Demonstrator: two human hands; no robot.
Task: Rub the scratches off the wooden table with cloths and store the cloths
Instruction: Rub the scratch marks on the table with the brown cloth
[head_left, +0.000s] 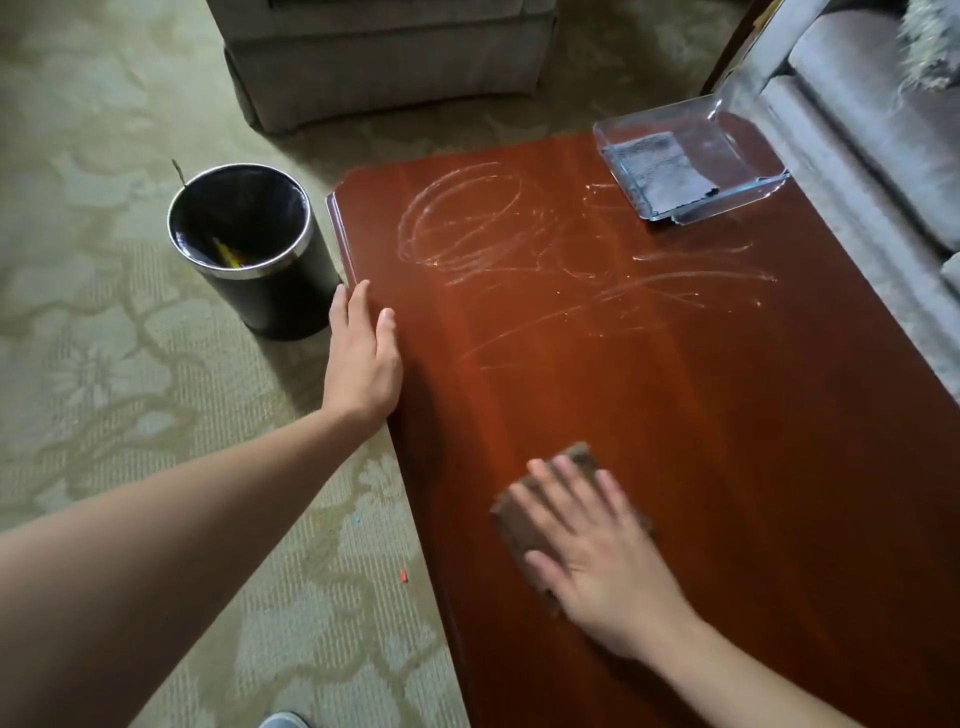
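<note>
Wooden table (727, 441), pale scratches (457, 218) across its far half: rubbing judged barely begun, storing undone. A grey cloth (657, 174) lies in the clear tray (737, 150) at the table's far right corner. Right hand (592, 551) presses a brown cloth (522, 525) flat toward the table's near end, fingers straight and spread. Left hand (363, 358) rests on the table's left edge, fingers together.

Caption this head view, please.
Right hand presses brown cloth on scratched wooden table; left hand rests on its edge.
</note>
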